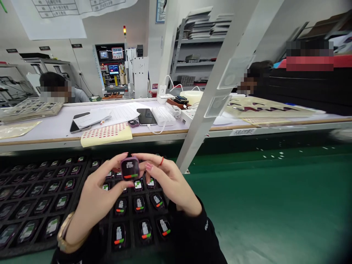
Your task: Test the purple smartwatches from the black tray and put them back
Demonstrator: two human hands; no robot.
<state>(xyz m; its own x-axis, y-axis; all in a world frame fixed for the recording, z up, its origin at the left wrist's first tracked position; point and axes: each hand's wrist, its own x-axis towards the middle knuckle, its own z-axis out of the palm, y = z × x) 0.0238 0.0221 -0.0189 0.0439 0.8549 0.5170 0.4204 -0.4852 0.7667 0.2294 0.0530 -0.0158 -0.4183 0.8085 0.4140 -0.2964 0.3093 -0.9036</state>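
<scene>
I hold a small purple smartwatch body (130,168) between both hands, its dark screen lit with white text and a red-green bar. My left hand (95,198) grips it from the left with thumb and fingers; a gold watch sits on that wrist. From the right, my right hand (170,183) pinches it with pink-nailed fingertips, a red ring on one finger and a black sleeve below. Underneath lies a black tray (41,200) with several similar watch bodies in its pockets, screens lit.
Green conveyor belt (269,205) stretches right. A slanted white post (209,99) rises just right of my hands. The raised white shelf (55,128) carries a red-dot sticker sheet (106,134), phones, papers, a power bank. Two seated people work behind it.
</scene>
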